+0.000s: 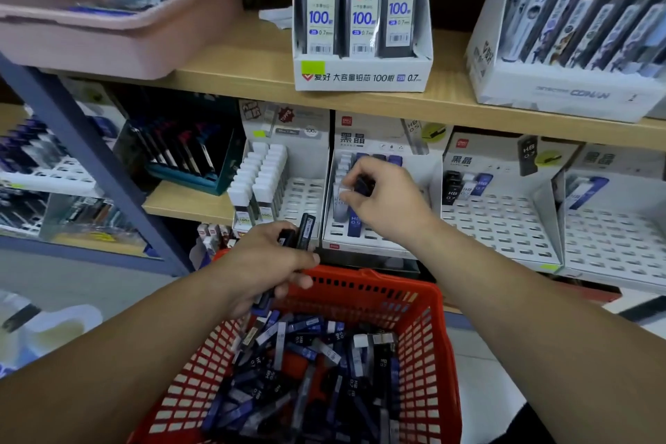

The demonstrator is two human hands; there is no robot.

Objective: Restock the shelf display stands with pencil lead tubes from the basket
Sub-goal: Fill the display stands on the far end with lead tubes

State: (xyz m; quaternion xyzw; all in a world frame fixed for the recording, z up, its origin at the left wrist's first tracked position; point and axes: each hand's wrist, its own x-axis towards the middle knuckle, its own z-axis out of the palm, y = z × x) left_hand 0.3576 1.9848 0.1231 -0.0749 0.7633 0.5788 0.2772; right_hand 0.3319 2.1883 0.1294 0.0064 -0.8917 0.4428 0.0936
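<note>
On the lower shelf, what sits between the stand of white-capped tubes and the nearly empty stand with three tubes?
Head view: a third white slotted cardboard stand, partly filled with blue lead tubes; the right hand pinches a dark tube over it.

The basket at 6 o'clock is red latticework, its tubes navy, black and white. The tray at 10 o'clock is pale pink.
</note>
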